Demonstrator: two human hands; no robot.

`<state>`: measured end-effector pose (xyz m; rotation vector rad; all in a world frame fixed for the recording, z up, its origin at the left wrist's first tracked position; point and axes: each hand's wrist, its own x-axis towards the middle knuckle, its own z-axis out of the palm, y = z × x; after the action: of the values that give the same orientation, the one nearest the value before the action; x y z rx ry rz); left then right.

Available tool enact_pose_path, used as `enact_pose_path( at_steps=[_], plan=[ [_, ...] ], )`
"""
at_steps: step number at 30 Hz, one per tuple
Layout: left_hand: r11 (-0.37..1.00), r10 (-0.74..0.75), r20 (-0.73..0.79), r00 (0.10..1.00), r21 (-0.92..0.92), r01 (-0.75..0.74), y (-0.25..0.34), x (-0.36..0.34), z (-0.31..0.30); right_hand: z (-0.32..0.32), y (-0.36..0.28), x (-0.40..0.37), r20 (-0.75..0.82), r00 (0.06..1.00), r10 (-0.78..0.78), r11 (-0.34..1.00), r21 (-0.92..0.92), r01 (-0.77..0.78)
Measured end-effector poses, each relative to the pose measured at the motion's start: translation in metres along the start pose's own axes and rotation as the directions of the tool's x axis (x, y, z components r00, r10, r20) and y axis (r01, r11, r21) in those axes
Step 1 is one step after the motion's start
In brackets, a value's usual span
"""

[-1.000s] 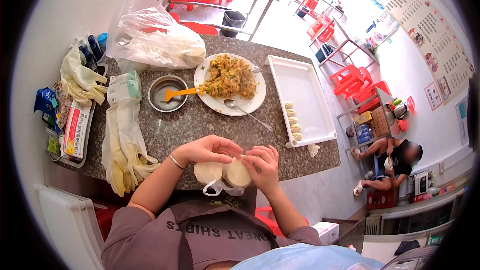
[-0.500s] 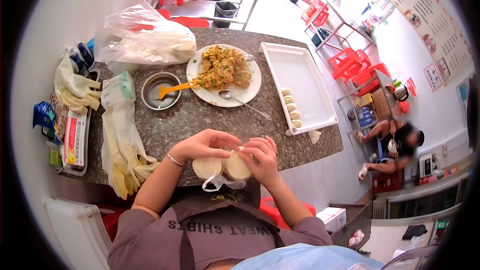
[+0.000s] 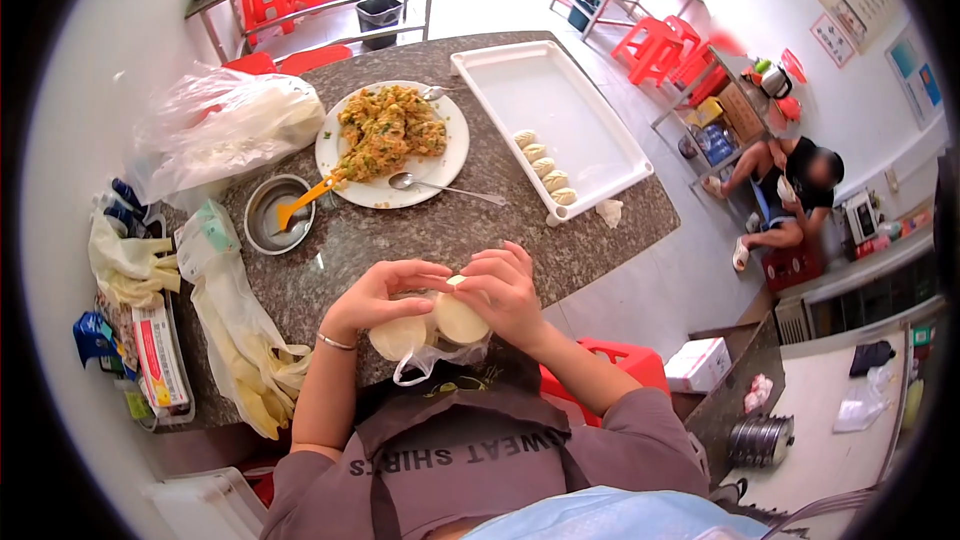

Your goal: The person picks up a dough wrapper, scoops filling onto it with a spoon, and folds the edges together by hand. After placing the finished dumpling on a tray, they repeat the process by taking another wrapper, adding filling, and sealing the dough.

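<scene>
Two stacks of round, pale dumpling wrappers lie side by side at the table's near edge, a left stack point(image 3: 398, 338) and a right stack point(image 3: 461, 320). Clear plastic point(image 3: 425, 358) is bunched below them. My right hand point(image 3: 503, 292) bends over the right stack, its fingers pinching the upper edge of a wrapper. My left hand point(image 3: 388, 296) is above the left stack, fingers stretched toward the same edge and thumb apart. Beyond them, a white plate point(image 3: 455, 155) holds chopped filling point(image 3: 390, 130), an orange spatula point(image 3: 308, 202) and a metal spoon point(image 3: 445, 188).
A white tray point(image 3: 600, 130) with several pleated dumplings point(image 3: 545, 168) stands at the far right. To the left are a metal bowl point(image 3: 262, 235), a plastic bag point(image 3: 235, 125) and pale gloves point(image 3: 245, 360). A seated person point(image 3: 800, 180) is across the room.
The view has turned, so the table's contents appear farther left. My right fingers have drawn together at the wrapper's upper edge, and my left fingertips remain close by.
</scene>
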<state>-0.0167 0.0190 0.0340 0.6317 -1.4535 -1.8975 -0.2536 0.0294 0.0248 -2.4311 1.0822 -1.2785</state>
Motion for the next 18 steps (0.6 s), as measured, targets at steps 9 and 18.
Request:
enact_pose_path(
  at_steps=[9,18],
  plan=[
    [0.999,0.026,-0.071,0.997,0.038,-0.023,-0.001,0.002,0.005,-0.005,0.000,-0.002,0.023,0.999,0.034,0.999,-0.002,-0.034],
    [0.993,-0.008,-0.035,0.999,-0.119,0.004,-0.008,0.003,0.006,-0.016,-0.013,0.020,0.038,0.999,0.017,0.945,0.326,-0.029]
  ],
)
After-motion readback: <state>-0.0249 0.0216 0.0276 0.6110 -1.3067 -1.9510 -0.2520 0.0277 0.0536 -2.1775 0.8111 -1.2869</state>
